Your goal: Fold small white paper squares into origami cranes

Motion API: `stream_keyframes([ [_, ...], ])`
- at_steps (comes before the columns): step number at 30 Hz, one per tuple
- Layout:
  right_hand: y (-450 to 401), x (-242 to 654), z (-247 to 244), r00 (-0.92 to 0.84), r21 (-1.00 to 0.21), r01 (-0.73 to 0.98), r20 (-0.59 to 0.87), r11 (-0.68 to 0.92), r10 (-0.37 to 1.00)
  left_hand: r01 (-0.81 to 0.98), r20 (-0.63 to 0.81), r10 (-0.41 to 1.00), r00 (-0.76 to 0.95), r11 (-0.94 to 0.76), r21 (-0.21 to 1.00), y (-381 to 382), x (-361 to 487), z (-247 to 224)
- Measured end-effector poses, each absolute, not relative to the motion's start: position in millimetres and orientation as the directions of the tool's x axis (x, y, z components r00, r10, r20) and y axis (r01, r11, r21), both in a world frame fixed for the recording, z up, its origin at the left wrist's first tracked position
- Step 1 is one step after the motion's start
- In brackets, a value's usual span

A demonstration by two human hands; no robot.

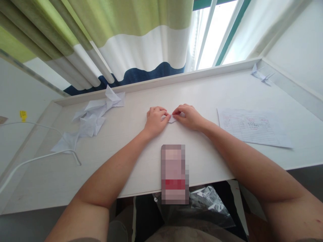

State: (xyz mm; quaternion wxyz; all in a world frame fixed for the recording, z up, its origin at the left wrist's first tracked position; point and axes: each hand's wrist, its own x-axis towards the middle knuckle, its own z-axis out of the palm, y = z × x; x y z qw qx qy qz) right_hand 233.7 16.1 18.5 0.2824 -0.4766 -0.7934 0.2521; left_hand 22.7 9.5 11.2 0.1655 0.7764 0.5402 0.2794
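Note:
A small folded piece of white paper [172, 119] lies between my two hands near the middle of the white table. My left hand [156, 120] pinches its left side between thumb and fingers. On the right side, my right hand [186, 116] pinches the same paper, with the fingers curled. The fingertips of both hands nearly meet at its top, and they hide part of the paper. Below the hands, a blurred-out phone-like rectangle [174, 168] reaches over the table's front edge.
Several folded white papers [92, 124] lie at the left, near a white cable [37, 157]. Written sheets [253, 126] are at the right, small folded paper pieces [261, 75] in the back right corner. A raised rim [161, 80] borders the table [141, 174] below curtains.

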Motion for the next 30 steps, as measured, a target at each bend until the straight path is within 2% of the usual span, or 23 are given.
stream_keyframes([
  [4,16,233,16,-0.402,-0.602,0.671,0.195,0.433,0.895,0.782,0.230,0.947,0.224,-0.315,0.537,9,24,12],
  [11,15,232,17,-0.440,-0.584,0.663,0.201,0.467,0.875,0.759,0.225,0.953,0.203,-0.298,0.578,11,23,12],
  [17,20,235,12,-0.449,-0.590,0.636,0.242,0.498,0.860,0.667,0.319,0.904,0.285,-0.426,0.611,16,15,3],
  [22,20,237,9,-0.488,-0.554,0.623,0.276,0.552,0.828,0.680,0.358,0.866,0.349,-0.497,0.540,16,11,1],
  [30,18,247,13,-0.555,-0.534,0.603,0.252,0.592,0.793,0.670,0.375,0.775,0.508,-0.630,0.393,14,4,10],
])
